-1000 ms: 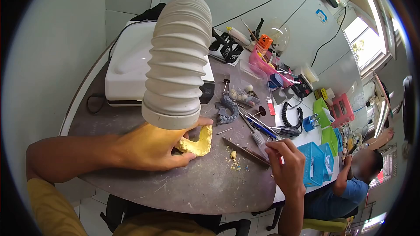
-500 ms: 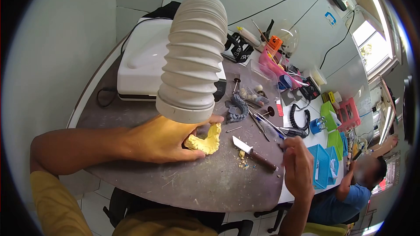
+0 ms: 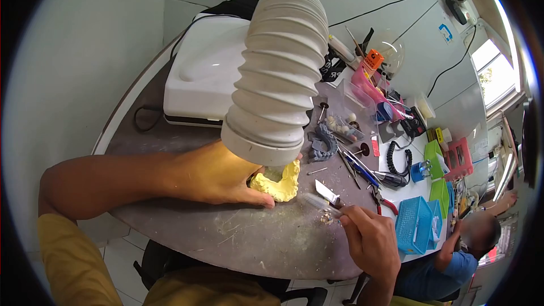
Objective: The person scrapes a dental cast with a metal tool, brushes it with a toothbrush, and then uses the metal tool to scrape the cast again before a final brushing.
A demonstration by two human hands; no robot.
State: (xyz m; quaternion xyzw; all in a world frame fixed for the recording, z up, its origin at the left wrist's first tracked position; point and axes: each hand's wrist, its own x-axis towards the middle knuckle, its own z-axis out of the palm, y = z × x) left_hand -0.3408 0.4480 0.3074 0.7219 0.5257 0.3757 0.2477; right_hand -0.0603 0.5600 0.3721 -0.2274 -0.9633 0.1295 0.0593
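Note:
Below the ribbed white hose (image 3: 280, 73), my left hand (image 3: 215, 175) holds a yellow horseshoe-shaped dental cast (image 3: 279, 186) against the grey table. My right hand (image 3: 371, 241) is closed on a thin, pale, see-through tool (image 3: 320, 204), blurred by motion, whose far end points at the cast without touching it. Under and behind that tool lies a knife (image 3: 327, 191) with a light blade; my right hand hides most of its handle. Small yellowish crumbs (image 3: 326, 217) are scattered beside it. A grey dental model (image 3: 323, 143) rests behind the cast.
A white machine (image 3: 204, 71) stands behind my left arm. Tweezers, pens and red-handled pliers (image 3: 384, 201) lie to the right, near blue baskets (image 3: 413, 225), green trays and a pink holder (image 3: 367, 85). A co-worker in a blue shirt (image 3: 442, 275) sits at the far right.
My right hand has moved left and now holds the pale tool near the cast, over the knife. The whole view has shifted slightly. My left hand still holds the cast.

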